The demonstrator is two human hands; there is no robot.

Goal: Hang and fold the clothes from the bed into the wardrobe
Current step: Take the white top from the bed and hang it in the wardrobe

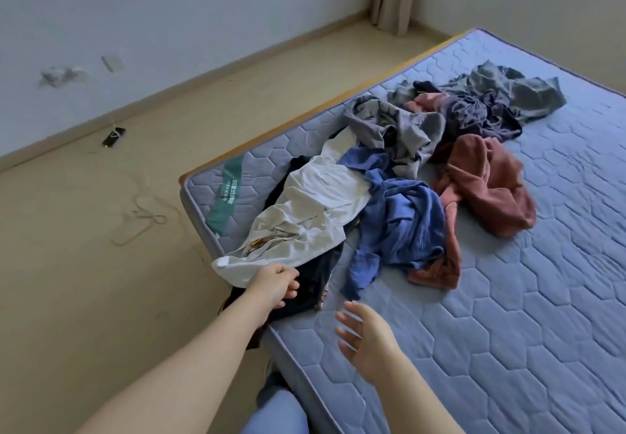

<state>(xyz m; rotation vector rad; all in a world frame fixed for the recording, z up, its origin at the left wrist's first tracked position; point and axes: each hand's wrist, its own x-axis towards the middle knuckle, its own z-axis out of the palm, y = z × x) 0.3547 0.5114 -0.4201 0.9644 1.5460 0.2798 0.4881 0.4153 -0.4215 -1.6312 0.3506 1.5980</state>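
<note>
"Clothes, where are they?"
"Strung in a rumpled heap across the mattress, whose blue-grey cover is quilted in hexagons. A smooth white shirt lies nearest the corner, with a crinkled blue garment beside it. A fleecy rust-pink one lies farther in, and soft grey pieces are at the far end."
"And the hands?"
"The left hand has its grip closed on the white shirt's hem, fingers curled where it overlaps a black garment draped over the bed's edge. The right hand hovers above bare quilting, its grip wide, fingers spread, holding nothing."
"Anything on the floor?"
"Thin pale hangers lie in a loose tangle on the beige floor. A small flat black object sits near the skirting."
</note>
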